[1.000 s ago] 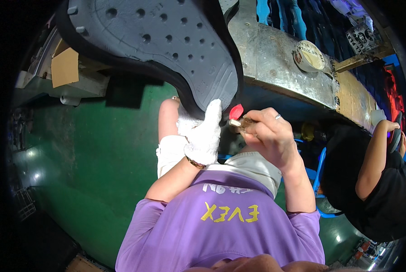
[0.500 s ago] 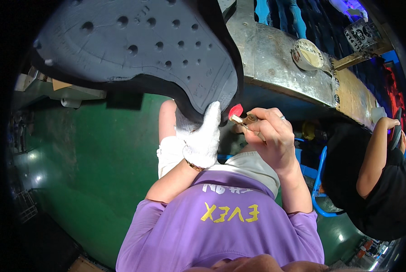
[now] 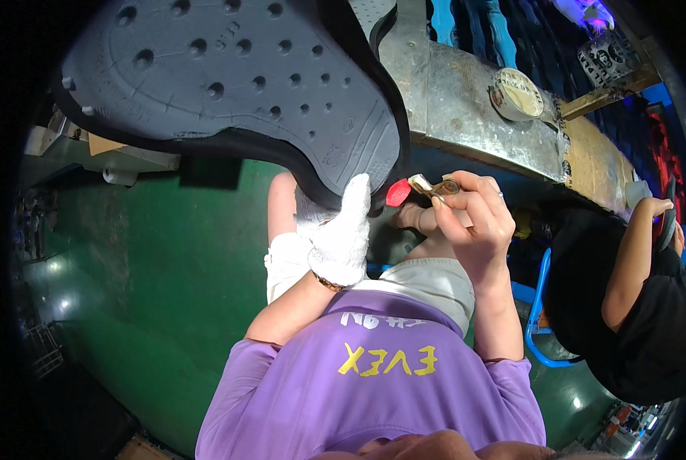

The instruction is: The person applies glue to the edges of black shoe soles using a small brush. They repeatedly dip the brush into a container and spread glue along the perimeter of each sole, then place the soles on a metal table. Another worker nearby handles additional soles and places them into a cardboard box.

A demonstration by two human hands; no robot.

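A large grey moulded sole-shaped piece (image 3: 281,107), with round dimples and a black rim, fills the upper left. My left hand (image 3: 344,241), in a white glove, grips its lower right end. The thumb lies on the grey face near the rim, and the fingers are behind, mostly hidden. My bare right hand (image 3: 477,218) pinches a short brush-like tool (image 3: 427,185) between thumb and fingers. Its handle is brownish, its neck whitish, and its broad red tip points left. That tip is beside the black rim; whether they touch I cannot tell.
A metal-topped bench (image 3: 465,100) runs along the upper right, holding a tub of pale material (image 3: 518,95) and a printed container (image 3: 607,58). At the right a person in black (image 3: 626,307) holds a dark flat piece near a blue chair frame (image 3: 541,307).
My right hand has shifted slightly right, and the brush-like tool has turned so its red tip points more left and down. The grey piece has tilted slightly; my left hand keeps its grip.
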